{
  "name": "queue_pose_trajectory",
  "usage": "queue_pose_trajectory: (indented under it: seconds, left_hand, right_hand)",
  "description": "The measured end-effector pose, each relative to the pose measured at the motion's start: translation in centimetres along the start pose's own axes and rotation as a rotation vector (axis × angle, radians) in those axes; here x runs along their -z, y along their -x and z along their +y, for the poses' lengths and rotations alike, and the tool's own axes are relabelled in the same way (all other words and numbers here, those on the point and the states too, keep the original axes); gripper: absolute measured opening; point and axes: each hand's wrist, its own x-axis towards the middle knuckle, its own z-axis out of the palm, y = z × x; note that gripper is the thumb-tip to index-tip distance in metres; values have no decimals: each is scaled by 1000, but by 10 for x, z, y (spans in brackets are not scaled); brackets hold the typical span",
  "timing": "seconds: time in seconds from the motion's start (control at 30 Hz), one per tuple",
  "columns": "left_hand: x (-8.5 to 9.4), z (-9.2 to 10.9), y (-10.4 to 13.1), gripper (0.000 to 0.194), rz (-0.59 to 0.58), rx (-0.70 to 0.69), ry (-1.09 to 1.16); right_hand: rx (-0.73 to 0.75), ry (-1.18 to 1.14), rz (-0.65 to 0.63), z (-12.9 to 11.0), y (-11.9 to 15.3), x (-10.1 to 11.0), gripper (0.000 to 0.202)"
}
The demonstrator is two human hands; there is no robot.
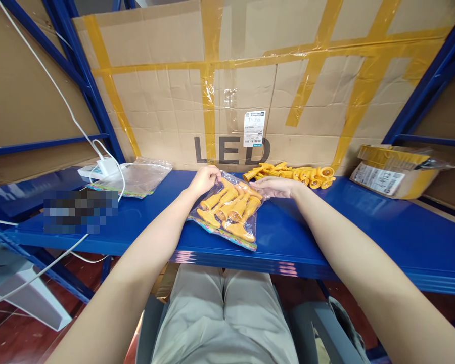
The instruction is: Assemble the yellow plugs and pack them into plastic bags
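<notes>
A clear plastic bag (227, 205) with a colourful printed strip along its near edge lies at the front of the blue shelf. Inside are several yellow-orange plastic pieces (239, 208), some tube-like and some curved. My left hand (208, 179) has its fingers curled on the bag's far left corner. At the far right corner, my right hand (278, 187) has its fingertips on the bag's edge, palm partly turned up. Behind my right hand lies a loose pile of similar yellow plastic pieces (311, 174).
The blue shelf (288, 237) has a large taped carton (167, 111) behind it. Flat plastic bags (146, 174), a white power strip (106, 167) and cables sit at left, near a blurred patch. A small taped box (394, 172) stands at right, near blue posts.
</notes>
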Motion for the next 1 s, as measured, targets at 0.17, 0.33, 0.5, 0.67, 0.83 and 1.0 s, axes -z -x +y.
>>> queue_pose_trajectory:
  seconds: [0.17, 0.33, 0.5, 0.67, 0.83, 1.0]
  left_hand:
    - [-3, 6, 0, 30, 36, -63, 4]
    - [-3, 6, 0, 29, 90, -112, -15]
    - [-5, 8, 1, 29, 133, -146, -19]
    - [-6, 12, 0, 29, 131, -101, -41]
    - [-5, 14, 0, 29, 111, -29, -61]
    - [-2, 6, 1, 27, 195, 23, -44]
  right_hand:
    - [-117, -175, -24, 0, -4, -9, 26]
    - [-87, -294, -74, 2, -10, -19, 26]
    - [-109, -365, -118, 1, -13, -24, 28]
    - [-142, -430, -61, -7, -9, -32, 22]
    - [-162, -479, -15, -11, -8, -39, 15]
    - [-87, -536, 44, -13, -8, -38, 16]
